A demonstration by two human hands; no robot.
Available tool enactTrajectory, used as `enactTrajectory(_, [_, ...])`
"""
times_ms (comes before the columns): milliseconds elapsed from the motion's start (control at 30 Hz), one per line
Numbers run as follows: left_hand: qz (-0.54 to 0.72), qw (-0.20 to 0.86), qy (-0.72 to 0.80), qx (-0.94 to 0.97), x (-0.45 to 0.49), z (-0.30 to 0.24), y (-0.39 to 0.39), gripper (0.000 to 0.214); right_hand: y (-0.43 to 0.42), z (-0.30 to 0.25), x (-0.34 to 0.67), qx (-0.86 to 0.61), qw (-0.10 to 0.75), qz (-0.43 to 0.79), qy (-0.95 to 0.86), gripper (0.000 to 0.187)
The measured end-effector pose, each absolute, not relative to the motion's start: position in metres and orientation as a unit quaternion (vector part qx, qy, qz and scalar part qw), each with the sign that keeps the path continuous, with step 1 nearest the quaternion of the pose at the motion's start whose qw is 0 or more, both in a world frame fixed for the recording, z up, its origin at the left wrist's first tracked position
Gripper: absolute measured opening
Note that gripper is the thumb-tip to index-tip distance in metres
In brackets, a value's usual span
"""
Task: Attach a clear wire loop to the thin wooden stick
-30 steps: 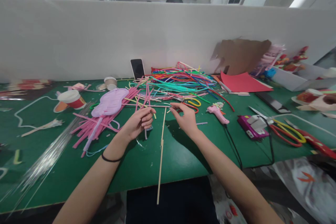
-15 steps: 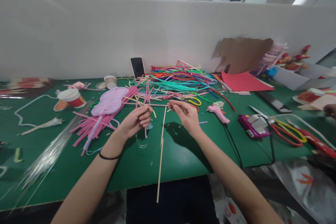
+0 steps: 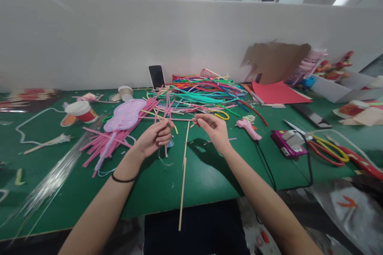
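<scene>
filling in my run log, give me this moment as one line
left hand: curled, contents unclear | right hand: raised, contents unclear | between hands: thin stick, reaching past table edge

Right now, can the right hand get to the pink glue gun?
Probably yes: the pink glue gun lies just to the right of the right hand, with green tabletop between and nothing tall in the way, though I can't tell if that hand is free.

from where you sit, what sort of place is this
Probably a craft workshop: a green worktable bears a heap of coloured stems and a pink glue gun.
</scene>
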State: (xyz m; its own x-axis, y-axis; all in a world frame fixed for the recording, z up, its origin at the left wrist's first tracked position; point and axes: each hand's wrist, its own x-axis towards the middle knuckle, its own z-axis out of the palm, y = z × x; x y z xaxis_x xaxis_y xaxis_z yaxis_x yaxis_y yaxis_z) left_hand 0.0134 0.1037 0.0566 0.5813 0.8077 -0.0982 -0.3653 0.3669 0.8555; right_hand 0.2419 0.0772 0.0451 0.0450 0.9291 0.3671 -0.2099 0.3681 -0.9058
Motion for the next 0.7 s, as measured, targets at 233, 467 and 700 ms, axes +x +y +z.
enactTrajectory(233, [0.377, 0.779, 0.279, 0.416, 0.0149, 0.0562, 0.1033, 0.02, 0.0767, 0.0444, 0.2406, -0.321, 0.636, 0.461, -0.529, 0.027])
enactTrajectory(467, [0.379, 0.777, 0.28, 0.418, 0.0153, 0.0559, 0.1029, 0.018, 0.0764, 0.0456, 0.2409, -0.329, 0.633, 0.463, -0.527, 0.029])
enactTrajectory(700, [0.377, 0.777, 0.275, 0.422, 0.0152, 0.0542, 0.1041, 0.019, 0.0761, 0.0458, 0.2402, -0.321, 0.637, 0.466, -0.524, 0.028])
